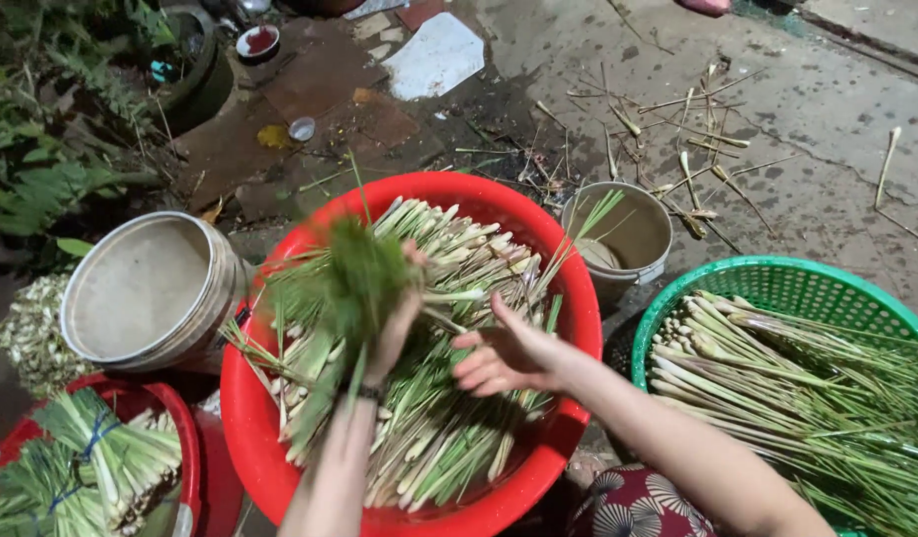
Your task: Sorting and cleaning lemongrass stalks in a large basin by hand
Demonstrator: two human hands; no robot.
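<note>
Left hand (pixel 391 333) gripping lemongrass bunch (pixel 344 288), red basin (pixel 578 298)

A green basket (pixel 777 280) on the right holds long lemongrass stalks (pixel 787 378). A small beige bucket (pixel 633 239) stands on the wet concrete. A big white bucket (pixel 146 293) lies tipped beside tied green bundles (pixel 81 467).

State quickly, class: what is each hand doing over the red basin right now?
Left hand: closed around a bunch of green lemongrass stalks, lifted above the round red plastic basin.
Right hand: open, palm up, holding nothing.
</note>
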